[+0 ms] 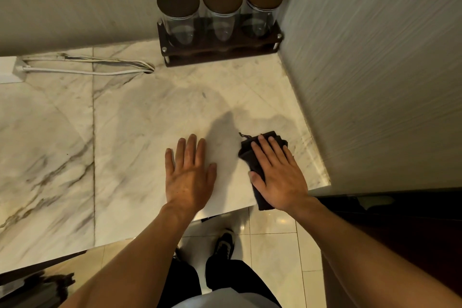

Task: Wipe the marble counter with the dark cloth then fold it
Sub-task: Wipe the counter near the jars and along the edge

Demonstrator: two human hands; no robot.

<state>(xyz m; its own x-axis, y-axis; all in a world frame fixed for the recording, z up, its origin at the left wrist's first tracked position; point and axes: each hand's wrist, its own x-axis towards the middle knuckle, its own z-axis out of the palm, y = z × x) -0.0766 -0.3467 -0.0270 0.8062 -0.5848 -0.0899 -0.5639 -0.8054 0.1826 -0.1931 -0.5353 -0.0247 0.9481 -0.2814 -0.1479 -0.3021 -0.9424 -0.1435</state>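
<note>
The dark cloth (pixel 250 155) lies bunched near the right front corner of the white veined marble counter (pixel 130 127), one end hanging over the front edge. My right hand (pixel 277 172) presses flat on top of it, fingers spread and pointing away from me. My left hand (pixel 190 172) rests flat and empty on the bare marble just left of the cloth, fingers apart. A shadow falls on the counter between the two hands.
A dark wooden rack (pixel 220 50) with three lidded glass jars (pixel 222 10) stands in the back right corner. White cables (pixel 87 67) run from a wall socket at the back left. A textured wall (pixel 375 82) bounds the counter's right side. Tiled floor and my shoe (pixel 225 245) show below.
</note>
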